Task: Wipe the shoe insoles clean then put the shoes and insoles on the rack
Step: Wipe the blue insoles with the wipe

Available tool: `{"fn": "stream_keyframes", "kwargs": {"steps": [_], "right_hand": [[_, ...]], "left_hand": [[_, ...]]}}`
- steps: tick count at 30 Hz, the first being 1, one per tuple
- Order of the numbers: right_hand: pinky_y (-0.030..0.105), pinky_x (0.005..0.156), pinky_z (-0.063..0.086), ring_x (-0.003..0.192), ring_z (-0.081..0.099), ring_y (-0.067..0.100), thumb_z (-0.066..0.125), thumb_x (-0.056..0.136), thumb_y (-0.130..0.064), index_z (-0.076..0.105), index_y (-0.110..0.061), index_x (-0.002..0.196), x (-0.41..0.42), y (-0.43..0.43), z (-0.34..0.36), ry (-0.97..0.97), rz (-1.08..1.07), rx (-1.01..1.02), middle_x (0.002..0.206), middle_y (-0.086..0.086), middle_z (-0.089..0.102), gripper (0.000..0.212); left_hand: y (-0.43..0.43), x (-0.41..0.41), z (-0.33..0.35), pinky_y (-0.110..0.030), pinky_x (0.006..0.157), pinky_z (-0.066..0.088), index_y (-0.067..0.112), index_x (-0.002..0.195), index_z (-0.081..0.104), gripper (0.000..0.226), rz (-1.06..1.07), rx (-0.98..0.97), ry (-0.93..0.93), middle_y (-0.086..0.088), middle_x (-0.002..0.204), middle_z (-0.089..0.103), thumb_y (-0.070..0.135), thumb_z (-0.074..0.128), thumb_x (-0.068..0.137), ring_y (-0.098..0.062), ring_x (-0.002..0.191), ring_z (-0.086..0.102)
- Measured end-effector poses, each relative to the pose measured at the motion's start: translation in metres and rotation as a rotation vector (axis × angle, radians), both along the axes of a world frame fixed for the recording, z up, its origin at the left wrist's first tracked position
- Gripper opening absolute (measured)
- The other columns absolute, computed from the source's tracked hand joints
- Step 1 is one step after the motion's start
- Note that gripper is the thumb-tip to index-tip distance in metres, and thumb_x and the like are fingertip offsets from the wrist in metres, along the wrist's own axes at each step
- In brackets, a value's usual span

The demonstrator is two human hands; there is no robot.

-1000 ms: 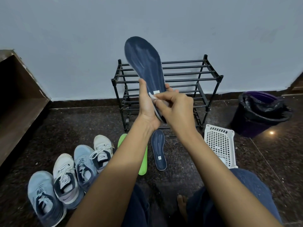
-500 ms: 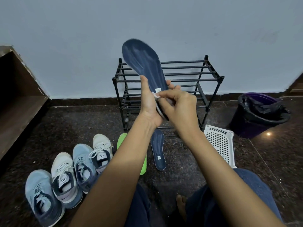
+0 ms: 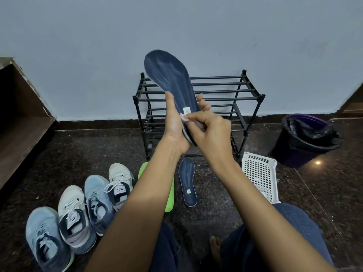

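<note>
My left hand [image 3: 175, 126] grips the heel end of a dark blue insole [image 3: 170, 75], holding it upright in front of the black shoe rack [image 3: 225, 91]. My right hand [image 3: 212, 134] pinches a small white wipe [image 3: 184, 117] against the insole's heel, just below its white label. A second dark blue insole [image 3: 187, 181] lies on the floor below, with a green insole [image 3: 170, 197] to its left, partly hidden by my left forearm. Several sneakers, blue [image 3: 43, 238] and white [image 3: 73, 218], stand in a row at the lower left.
A white perforated plastic basket [image 3: 260, 175] lies on the dark floor right of the rack. A purple bin with a black liner [image 3: 306, 140] stands further right. A brown wooden shelf unit [image 3: 21, 124] runs along the left. My knees and bare foot fill the bottom.
The insole and both hands have shifted slightly lower in view. The right hand's wipe has slid a little left and down along the heel area.
</note>
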State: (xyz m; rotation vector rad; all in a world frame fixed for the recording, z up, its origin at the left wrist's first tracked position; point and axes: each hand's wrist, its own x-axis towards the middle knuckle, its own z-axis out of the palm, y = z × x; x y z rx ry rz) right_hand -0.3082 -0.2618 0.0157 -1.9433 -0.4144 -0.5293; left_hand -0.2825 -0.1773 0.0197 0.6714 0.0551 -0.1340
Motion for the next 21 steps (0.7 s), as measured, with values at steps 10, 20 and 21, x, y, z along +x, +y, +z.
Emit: {"fn": "stream_keyframes", "kwargs": {"steps": [10, 20, 21], "right_hand": [[0.002, 0.07, 0.039, 0.073, 0.059, -0.009, 0.068, 0.079, -0.002, 0.077, -0.015, 0.087, -0.002, 0.003, -0.001, 0.034, -0.007, 0.094, 0.078, -0.012, 0.068, 0.018], [0.018, 0.075, 0.051, 0.074, 0.067, 0.009, 0.067, 0.081, -0.005, 0.076, -0.013, 0.091, 0.001, -0.004, 0.005, -0.044, -0.114, -0.01, 0.083, 0.002, 0.073, 0.016], [0.011, 0.074, 0.048, 0.073, 0.065, 0.005, 0.069, 0.081, -0.006, 0.076, -0.014, 0.092, -0.001, -0.006, 0.006, 0.02, -0.077, -0.019, 0.081, -0.002, 0.072, 0.015]], "left_hand": [[0.0, 0.0, 0.004, -0.024, 0.071, 0.051, 0.004, 0.098, 0.059, 0.076, 0.052, 0.033, -0.103, -0.005, 0.076, 0.055, 0.072, 0.025, 0.092, -0.014, 0.071, 0.058], [-0.007, -0.003, 0.004, -0.023, 0.066, 0.054, 0.008, 0.094, 0.059, 0.073, 0.014, 0.038, -0.093, -0.002, 0.075, 0.055, 0.072, 0.023, 0.092, -0.012, 0.07, 0.059], [-0.005, -0.002, 0.004, -0.023, 0.066, 0.054, 0.008, 0.095, 0.059, 0.073, 0.017, 0.025, -0.085, -0.002, 0.074, 0.055, 0.072, 0.024, 0.092, -0.013, 0.069, 0.06]]}}
